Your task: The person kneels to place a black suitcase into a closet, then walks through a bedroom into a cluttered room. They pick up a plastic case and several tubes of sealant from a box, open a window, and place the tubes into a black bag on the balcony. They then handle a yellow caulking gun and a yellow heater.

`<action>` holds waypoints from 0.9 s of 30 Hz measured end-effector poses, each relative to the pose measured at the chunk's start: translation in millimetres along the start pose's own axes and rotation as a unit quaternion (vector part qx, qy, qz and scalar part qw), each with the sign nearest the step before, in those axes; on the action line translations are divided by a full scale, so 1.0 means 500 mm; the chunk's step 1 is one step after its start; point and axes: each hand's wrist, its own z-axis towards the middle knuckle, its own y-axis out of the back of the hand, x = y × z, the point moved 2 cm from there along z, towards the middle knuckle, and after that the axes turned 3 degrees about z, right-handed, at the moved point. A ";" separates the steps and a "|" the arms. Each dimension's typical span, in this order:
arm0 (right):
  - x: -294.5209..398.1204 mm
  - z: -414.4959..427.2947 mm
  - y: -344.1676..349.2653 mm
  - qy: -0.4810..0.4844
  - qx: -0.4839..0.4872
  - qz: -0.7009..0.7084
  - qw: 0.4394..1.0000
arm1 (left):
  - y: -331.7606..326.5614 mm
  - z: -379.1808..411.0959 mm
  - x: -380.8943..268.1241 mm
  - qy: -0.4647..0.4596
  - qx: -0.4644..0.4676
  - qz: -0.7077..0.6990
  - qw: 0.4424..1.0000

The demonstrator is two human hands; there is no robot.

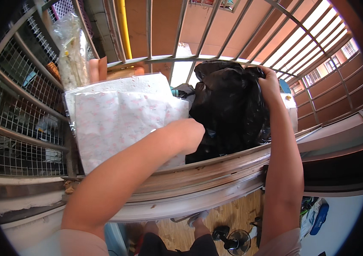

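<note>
A black plastic bag point(232, 105) stands bunched on the ledge inside the window bars. My right hand point(268, 80) grips its upper right edge. My left hand point(192, 136) is curled at the bag's lower left side, its fingers turned away from view, so I cannot tell whether it holds anything. Left of the bag, a sheet with a pale pink pattern point(117, 118) in clear plastic leans upright behind my left forearm, with another whitish sheet point(143, 83) behind it.
Metal bars point(200, 32) curve around the ledge. A window sill with sliding tracks point(200, 182) runs below my arms. A clear plastic bag with pale contents point(72, 60) stands at the left, near wire mesh point(18, 134). Indoors, a black fan point(237, 241) is on the wooden floor.
</note>
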 end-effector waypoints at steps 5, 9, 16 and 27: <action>-0.033 -0.019 -0.150 0.010 0.145 -0.001 0.989 | -0.018 -0.103 -0.048 -0.006 -0.026 0.048 0.998; -0.068 -0.121 -0.327 -0.058 0.301 -0.287 0.908 | -0.066 -0.229 -0.096 -0.010 -0.203 -0.042 0.978; -0.020 -0.189 -0.383 -0.125 0.519 -0.457 0.711 | -0.180 -0.417 -0.127 0.052 -0.456 -0.239 0.856; 0.279 -0.428 -0.215 0.259 0.110 -0.022 0.959 | -0.394 -0.509 -0.229 0.065 -0.377 -0.348 0.856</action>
